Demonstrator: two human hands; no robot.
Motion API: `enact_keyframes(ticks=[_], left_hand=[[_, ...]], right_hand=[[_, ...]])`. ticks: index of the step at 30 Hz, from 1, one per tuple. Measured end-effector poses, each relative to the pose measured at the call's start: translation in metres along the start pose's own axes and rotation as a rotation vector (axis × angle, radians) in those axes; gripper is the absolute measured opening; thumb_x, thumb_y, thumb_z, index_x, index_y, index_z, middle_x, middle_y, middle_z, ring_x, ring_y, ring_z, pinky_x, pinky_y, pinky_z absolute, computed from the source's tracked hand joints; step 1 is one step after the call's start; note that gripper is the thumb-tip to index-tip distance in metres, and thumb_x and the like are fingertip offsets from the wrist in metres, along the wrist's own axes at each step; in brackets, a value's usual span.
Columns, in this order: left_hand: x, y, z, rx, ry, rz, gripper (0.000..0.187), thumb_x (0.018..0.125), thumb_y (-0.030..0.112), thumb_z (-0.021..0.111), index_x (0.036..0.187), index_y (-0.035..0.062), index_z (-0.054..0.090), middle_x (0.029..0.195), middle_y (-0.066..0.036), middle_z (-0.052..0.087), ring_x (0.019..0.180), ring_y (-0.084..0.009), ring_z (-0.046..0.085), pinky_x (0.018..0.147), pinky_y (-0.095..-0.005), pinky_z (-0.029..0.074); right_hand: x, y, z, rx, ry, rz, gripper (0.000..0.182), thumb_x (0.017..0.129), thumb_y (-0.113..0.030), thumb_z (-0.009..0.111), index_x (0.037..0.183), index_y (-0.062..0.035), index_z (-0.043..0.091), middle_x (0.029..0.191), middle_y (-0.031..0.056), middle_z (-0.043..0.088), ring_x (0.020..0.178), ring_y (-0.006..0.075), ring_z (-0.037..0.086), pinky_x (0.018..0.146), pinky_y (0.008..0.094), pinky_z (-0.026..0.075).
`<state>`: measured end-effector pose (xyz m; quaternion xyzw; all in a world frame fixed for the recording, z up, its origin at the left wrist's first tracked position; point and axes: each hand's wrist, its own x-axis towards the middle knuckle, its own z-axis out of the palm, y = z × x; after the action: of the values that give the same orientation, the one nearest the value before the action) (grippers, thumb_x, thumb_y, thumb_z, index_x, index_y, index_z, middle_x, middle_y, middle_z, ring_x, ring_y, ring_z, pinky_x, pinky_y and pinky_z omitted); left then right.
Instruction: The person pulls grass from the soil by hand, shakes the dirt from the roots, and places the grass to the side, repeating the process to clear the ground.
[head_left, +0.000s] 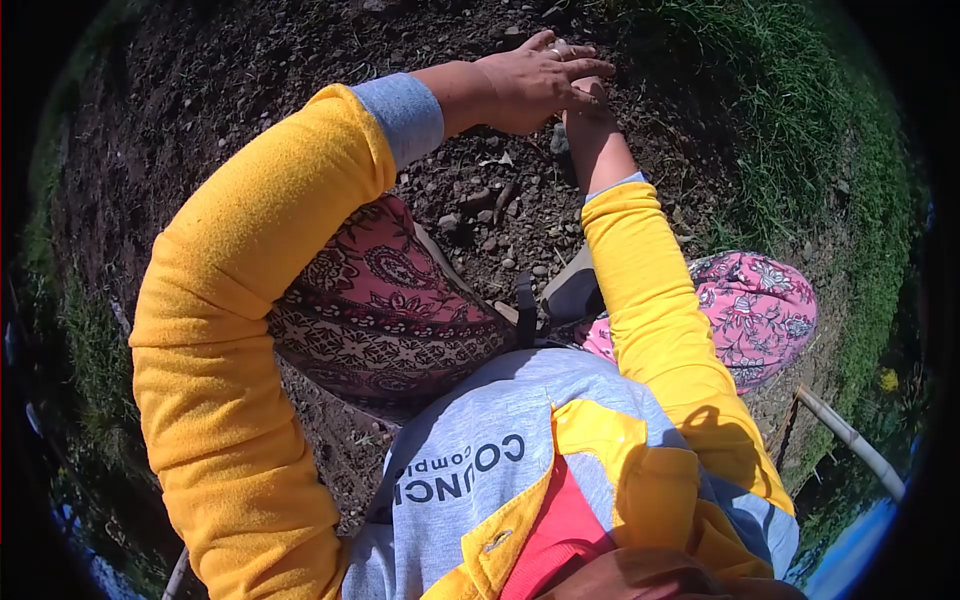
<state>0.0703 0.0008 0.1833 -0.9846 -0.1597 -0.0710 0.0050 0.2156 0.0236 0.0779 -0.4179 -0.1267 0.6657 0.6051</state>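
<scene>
Two bare hands meeting above stony soil, seen from the head

The person's left hand point(535, 84) enters from the left of the view, its back uppermost and its fingers extended and slightly parted rather than clenched. A ring point(558, 51) appears on one finger. The right hand point(590, 97) lies largely beneath the left in this view; its fingers are covered, so whether it is released, clenched or grasping cannot be told. The two overlap over the dark, loose soil point(250, 110), which spreads beneath and around them and is strewn with small stones. A larger grey stone point(559, 139) lies just beside the hands, on the side toward the person's body.

Both arms wear yellow sleeves; the left sleeve point(235, 240) ends in a turned-back grey cuff point(402, 118), and the right sleeve point(650, 280) in a narrow pale edge at the wrist. Nearer the body are the bent legs in pink patterned trousers point(385, 270) and a grey shirt point(500, 400) with dark lettering. Green grass point(790, 110) borders the soil at the right, and a pale pole point(850, 440), apparently cane, slants at the lower right, well apart from the hands.
</scene>
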Motion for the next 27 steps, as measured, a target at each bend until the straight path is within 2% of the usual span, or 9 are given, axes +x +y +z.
enact_keyframes(ticks=[11, 15, 20, 23, 27], left_hand=[[0.001, -0.004, -0.001, -0.073, 0.079, 0.029, 0.049, 0.069, 0.001, 0.053, 0.109, 0.0276, 0.051, 0.132, -0.002, 0.027, 0.124, -0.0208, 0.021, 0.101, -0.0475, 0.013], [0.002, 0.000, -0.006, -0.063, 0.079, 0.070, 0.056, 0.064, -0.002, 0.054, 0.113, 0.0264, 0.049, 0.132, -0.003, 0.026, 0.123, -0.0218, 0.021, 0.101, -0.0481, 0.015], [0.003, -0.002, -0.008, -0.024, 0.022, 0.064, 0.050, 0.066, -0.001, 0.053, 0.109, 0.0237, 0.051, 0.132, -0.004, 0.027, 0.123, -0.0227, 0.023, 0.099, -0.0485, 0.018], [0.003, 0.000, -0.005, -0.071, 0.112, 0.086, 0.047, 0.065, -0.002, 0.054, 0.106, 0.0223, 0.053, 0.131, -0.005, 0.028, 0.123, -0.0227, 0.023, 0.099, -0.0489, 0.019], [0.003, 0.000, -0.008, -0.053, 0.076, 0.068, 0.046, 0.064, 0.001, 0.058, 0.105, 0.0210, 0.053, 0.130, -0.006, 0.029, 0.123, -0.0228, 0.023, 0.099, -0.0476, 0.019]], right_hand=[[-0.019, -0.003, 0.010, -0.067, -0.033, -0.035, 0.018, 0.084, -0.023, 0.045, 0.093, -0.0080, 0.047, 0.082, 0.0049, 0.050, 0.073, 0.0160, 0.050, 0.060, 0.0277, 0.042], [-0.035, -0.003, 0.017, -0.087, -0.040, -0.043, 0.019, 0.084, -0.023, 0.044, 0.095, -0.0081, 0.046, 0.083, 0.0050, 0.049, 0.075, 0.0159, 0.050, 0.061, 0.0277, 0.042], [-0.046, -0.007, 0.022, -0.121, -0.045, -0.050, 0.020, 0.085, -0.024, 0.042, 0.096, -0.0084, 0.046, 0.085, 0.0051, 0.049, 0.077, 0.0159, 0.050, 0.063, 0.0276, 0.042], [-0.049, -0.008, 0.026, -0.146, -0.055, -0.058, 0.020, 0.085, -0.024, 0.041, 0.098, -0.0085, 0.045, 0.086, 0.0052, 0.049, 0.078, 0.0158, 0.050, 0.064, 0.0276, 0.043], [-0.056, -0.009, 0.029, -0.187, -0.059, -0.071, 0.021, 0.085, -0.024, 0.040, 0.099, -0.0087, 0.045, 0.088, 0.0053, 0.049, 0.080, 0.0157, 0.051, 0.065, 0.0276, 0.043]])
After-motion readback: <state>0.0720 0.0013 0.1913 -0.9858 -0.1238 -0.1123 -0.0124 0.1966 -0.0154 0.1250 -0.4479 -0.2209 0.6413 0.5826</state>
